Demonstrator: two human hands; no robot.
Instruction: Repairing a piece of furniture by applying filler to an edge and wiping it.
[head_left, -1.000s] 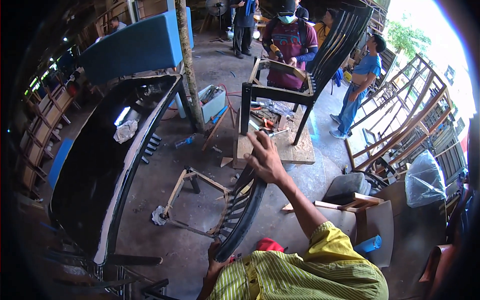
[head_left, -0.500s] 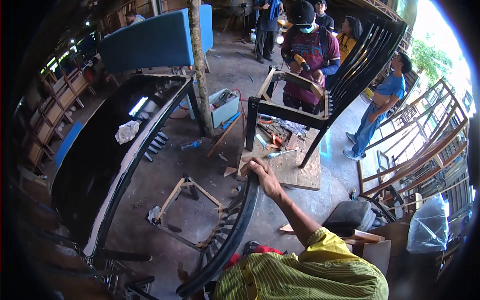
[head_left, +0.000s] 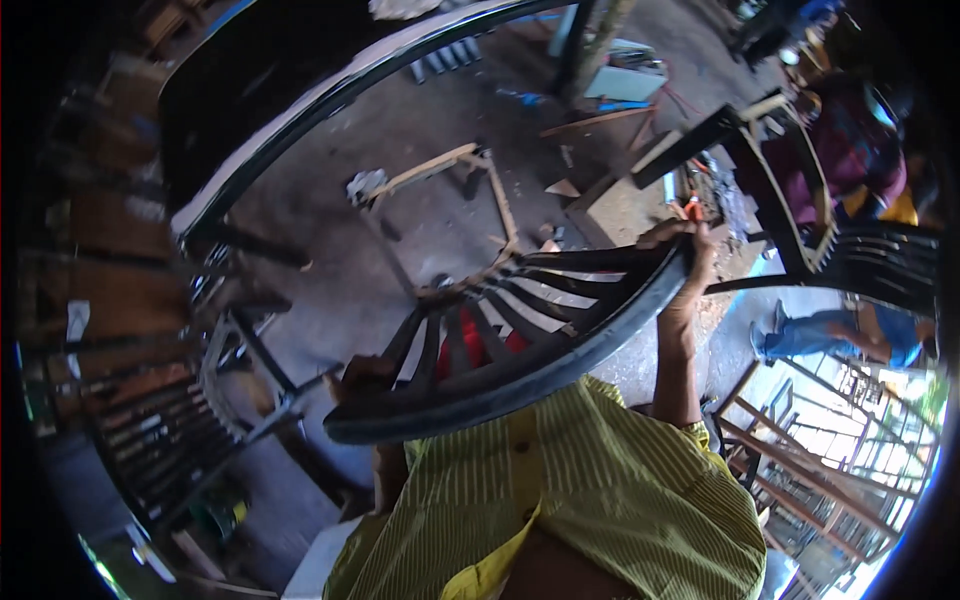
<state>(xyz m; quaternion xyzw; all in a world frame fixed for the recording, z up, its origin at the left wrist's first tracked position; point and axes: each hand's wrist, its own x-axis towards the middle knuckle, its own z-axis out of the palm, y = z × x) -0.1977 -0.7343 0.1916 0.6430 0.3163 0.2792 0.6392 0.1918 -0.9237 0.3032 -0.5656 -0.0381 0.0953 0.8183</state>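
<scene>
A black wooden chair with a curved top rail and fanned slats lies tilted across the middle, its bare-wood seat frame beyond the slats, a crumpled light scrap at one corner. My right hand is closed round the rail's right end. My left hand, partly hidden behind the rail's left end, grips the chair there. A second black chair stands at the right by a wooden work block with tools.
A large black table top with a pale edge fills the upper left. More chair frames lie left and lower right. A post, a tool bin and other people are at the upper and far right.
The view has swung and rotated. The chair back has come round from upright along the view to crosswise, lifted nearer me, with my right hand moved rightward on it and my left hand more in view.
</scene>
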